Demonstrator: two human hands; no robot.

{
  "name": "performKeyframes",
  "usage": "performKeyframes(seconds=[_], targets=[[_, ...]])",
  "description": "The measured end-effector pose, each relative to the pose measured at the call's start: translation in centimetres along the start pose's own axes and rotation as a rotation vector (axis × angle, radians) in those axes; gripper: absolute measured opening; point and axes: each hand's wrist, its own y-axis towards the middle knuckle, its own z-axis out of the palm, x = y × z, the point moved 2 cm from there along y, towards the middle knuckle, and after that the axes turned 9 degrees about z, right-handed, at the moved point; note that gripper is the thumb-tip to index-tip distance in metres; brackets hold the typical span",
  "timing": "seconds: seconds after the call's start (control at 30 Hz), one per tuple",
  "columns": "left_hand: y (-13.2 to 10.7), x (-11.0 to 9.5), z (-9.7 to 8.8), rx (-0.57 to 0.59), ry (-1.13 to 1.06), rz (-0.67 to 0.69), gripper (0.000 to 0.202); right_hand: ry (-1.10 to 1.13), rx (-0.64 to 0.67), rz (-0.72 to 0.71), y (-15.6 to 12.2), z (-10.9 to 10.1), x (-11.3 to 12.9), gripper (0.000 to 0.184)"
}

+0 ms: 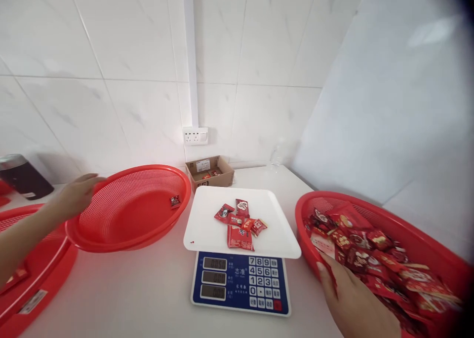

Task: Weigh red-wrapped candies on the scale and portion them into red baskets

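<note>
My left hand (79,195) grips the far left rim of a round red plastic basket (137,229), which has one small red packet (175,202) in it. On the right, my right hand (351,293) is closed around the near rim of another red basket (307,214), thumb outside and fingers over the edge. That basket holds many red snack packets (370,259). Between the baskets stands a digital scale (240,283) with a white pan (207,209). Several red packets (240,237) lie overlapping on the pan. Its display digits are too faint to read surely.
A further red basket (55,264) is partly under my left arm. Behind it lies a dark cylindrical container (27,177). A small cardboard box (211,180) with packets stands behind the scale, below a wall socket (195,135). A clear object (276,156) is near the back corner.
</note>
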Motion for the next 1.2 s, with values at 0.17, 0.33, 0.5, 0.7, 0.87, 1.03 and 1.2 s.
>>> performKeyframes(seconds=[0.17,0.33,0.5,0.7,0.87,1.03,1.2], targets=[[0.9,-15.4,1.5,0.249,-0.412,0.310,0.055,-0.005,0.072,0.054,0.1,-0.7,0.5,0.048],[0.1,-27.6,4.9,0.570,-0.507,0.656,0.095,-0.009,0.077,0.007,0.1,-0.8,0.5,0.046],[1.0,-30.5,7.3,0.626,-0.470,0.695,0.109,-0.032,0.047,-0.048,-0.2,-0.9,0.6,0.045],[1.5,-29.7,8.3,0.425,-0.514,0.635,0.065,-0.031,0.015,-0.052,-0.3,-0.3,0.6,0.045],[1.9,-28.4,7.5,0.291,-0.613,0.508,0.042,0.006,-0.030,-0.047,-0.4,0.1,0.4,0.046],[2.9,-25.5,5.0,0.060,-0.631,0.356,0.038,-0.023,0.002,-0.054,-0.3,-0.4,0.6,0.046],[3.6,-19.2,1.9,-0.003,-0.350,0.127,0.049,-0.011,0.003,-0.073,-0.3,-0.5,0.7,0.046]])
